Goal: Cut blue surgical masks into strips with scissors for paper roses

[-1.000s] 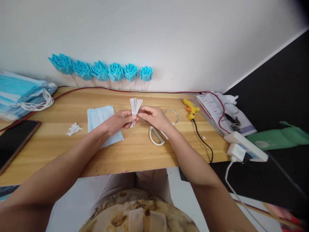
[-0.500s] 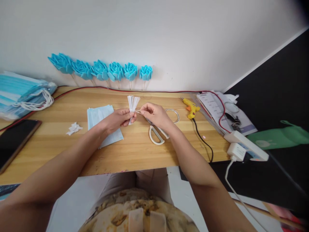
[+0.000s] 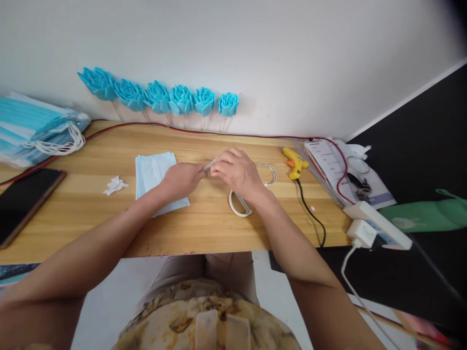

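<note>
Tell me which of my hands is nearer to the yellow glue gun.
Right. Your right hand is to the left of the yellow glue gun, apart from it; your left hand is farther left, beyond the right one.

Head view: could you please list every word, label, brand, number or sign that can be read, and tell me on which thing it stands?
Nothing can be read with certainty.
Printed papers: dark lines of print, too small and blurred to read.
Green item: a pale mark, too unclear to identify.
Power strip: no text that I can make out.
</note>
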`<state>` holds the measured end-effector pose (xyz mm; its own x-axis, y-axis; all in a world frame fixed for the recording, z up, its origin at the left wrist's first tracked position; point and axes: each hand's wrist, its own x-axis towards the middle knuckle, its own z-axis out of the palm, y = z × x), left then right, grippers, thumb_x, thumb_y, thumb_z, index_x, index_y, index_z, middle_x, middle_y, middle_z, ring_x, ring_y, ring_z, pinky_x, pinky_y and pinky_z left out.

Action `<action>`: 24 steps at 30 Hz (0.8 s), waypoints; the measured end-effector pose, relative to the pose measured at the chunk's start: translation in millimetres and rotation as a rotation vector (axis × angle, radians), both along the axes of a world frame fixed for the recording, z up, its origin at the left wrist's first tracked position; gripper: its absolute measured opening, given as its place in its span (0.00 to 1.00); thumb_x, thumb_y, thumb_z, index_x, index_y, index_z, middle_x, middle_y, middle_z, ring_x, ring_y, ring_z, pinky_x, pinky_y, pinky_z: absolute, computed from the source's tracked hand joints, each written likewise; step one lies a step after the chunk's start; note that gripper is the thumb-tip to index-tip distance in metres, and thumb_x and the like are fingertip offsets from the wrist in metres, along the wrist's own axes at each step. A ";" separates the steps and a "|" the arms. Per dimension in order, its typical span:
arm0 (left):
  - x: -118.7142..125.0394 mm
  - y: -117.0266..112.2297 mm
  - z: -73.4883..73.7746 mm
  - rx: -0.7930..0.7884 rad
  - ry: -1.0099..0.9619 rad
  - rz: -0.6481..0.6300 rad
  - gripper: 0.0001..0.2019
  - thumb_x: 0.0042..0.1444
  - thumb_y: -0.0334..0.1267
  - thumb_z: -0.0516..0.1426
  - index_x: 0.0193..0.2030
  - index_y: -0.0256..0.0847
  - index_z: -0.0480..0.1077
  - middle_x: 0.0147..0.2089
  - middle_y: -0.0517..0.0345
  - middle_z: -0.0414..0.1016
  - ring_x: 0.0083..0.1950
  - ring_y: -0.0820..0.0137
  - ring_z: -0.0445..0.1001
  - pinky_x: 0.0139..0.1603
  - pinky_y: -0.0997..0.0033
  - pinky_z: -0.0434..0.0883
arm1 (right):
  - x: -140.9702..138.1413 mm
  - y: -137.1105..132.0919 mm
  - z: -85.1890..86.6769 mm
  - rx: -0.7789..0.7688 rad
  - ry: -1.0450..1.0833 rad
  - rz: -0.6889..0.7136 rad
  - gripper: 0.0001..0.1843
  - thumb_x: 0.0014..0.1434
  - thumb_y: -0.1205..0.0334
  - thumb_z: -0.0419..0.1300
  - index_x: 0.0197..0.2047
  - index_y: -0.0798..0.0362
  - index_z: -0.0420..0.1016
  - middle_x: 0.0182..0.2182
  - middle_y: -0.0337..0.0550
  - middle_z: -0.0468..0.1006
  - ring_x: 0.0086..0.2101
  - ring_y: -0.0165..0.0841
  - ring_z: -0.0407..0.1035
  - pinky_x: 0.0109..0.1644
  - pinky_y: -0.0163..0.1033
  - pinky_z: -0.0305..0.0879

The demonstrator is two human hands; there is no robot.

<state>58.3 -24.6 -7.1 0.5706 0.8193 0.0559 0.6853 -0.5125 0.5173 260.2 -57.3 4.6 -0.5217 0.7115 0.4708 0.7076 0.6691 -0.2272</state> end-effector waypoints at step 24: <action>7.3 -9.8 8.2 -0.198 -0.467 -0.049 0.13 0.62 0.43 0.50 0.28 0.41 0.62 0.27 0.63 0.63 0.29 0.72 0.61 0.33 0.70 0.57 | 5.9 10.5 -13.5 -0.391 0.532 -0.016 0.13 0.62 0.53 0.59 0.31 0.52 0.72 0.31 0.39 0.75 0.34 0.32 0.67 0.41 0.37 0.61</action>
<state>65.6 -34.4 1.0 0.5601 0.8127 0.1604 0.3352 -0.3994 0.8533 266.0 -46.8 -8.9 -0.2768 0.8881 0.3671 0.4409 0.4568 -0.7727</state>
